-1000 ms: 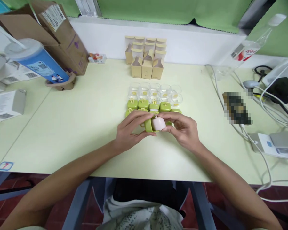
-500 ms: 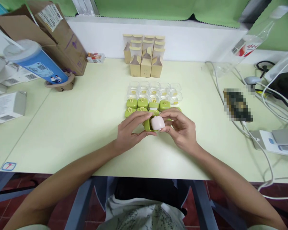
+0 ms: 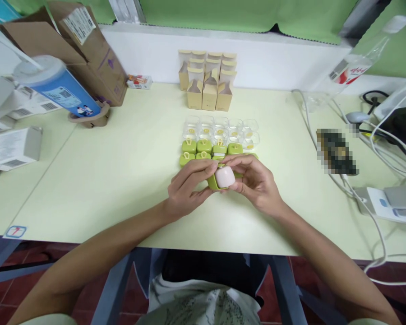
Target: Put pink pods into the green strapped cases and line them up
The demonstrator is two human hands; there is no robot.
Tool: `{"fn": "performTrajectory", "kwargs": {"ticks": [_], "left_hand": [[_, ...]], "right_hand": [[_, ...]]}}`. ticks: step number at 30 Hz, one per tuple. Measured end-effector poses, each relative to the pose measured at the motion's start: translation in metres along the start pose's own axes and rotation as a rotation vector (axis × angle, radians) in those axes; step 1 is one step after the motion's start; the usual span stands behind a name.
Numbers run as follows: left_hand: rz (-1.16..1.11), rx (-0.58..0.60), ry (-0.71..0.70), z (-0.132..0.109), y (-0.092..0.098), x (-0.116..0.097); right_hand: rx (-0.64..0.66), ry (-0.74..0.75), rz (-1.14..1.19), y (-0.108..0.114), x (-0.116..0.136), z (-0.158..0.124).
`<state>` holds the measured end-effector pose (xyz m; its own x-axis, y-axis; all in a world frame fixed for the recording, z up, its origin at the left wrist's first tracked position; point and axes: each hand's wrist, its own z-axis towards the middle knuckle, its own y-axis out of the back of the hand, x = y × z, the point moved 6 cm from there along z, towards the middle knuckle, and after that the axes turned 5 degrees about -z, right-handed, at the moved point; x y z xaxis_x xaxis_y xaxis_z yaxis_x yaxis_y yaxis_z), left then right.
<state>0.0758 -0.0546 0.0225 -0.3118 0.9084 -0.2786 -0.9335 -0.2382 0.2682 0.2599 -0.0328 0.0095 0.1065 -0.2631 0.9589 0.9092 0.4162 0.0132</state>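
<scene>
Both hands meet at the table's middle around one small object: a pale pink rounded case (image 3: 225, 176) sitting partly inside a green cover (image 3: 212, 182). My left hand (image 3: 186, 189) pinches the green cover from the left, fingers curled. My right hand (image 3: 257, 183) grips the pink case from the right with thumb and fingertips. Just behind the hands lie several green covers with yellow loops (image 3: 203, 146).
Clear plastic boxes (image 3: 219, 128) stand behind the green covers, and tan cartons (image 3: 208, 85) near the wall. A blue canister (image 3: 59, 88) and brown boxes (image 3: 88, 49) are at left, white boxes (image 3: 13, 146) at the far left. Cables (image 3: 375, 149) and devices crowd the right side.
The pink case and green cover have tilted slightly and my fingers have shifted on them. The camera view moved a little; the hands stay in the same spot.
</scene>
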Motion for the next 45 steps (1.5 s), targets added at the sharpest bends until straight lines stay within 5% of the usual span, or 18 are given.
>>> {"fn": "performTrajectory", "kwargs": {"ticks": [7,17,27,37,45], "left_hand": [[-0.146,-0.011,0.032,0.002,0.001,-0.003],[-0.067,-0.026,0.025,0.001,0.004,0.001],[-0.143,0.088,0.108,0.006,-0.004,0.009],[-0.197,0.111,0.139,0.013,-0.010,0.007],[-0.146,0.159,0.212,0.011,-0.010,0.013]], "right_hand": [[0.010,0.075,-0.033,0.000,0.001,-0.001],[0.061,0.007,0.000,-0.008,0.000,-0.007],[-0.129,0.100,-0.287,0.005,0.005,-0.005],[-0.339,0.319,-0.650,-0.005,0.016,-0.016],[-0.290,0.225,-0.615,-0.003,0.017,-0.013]]}}
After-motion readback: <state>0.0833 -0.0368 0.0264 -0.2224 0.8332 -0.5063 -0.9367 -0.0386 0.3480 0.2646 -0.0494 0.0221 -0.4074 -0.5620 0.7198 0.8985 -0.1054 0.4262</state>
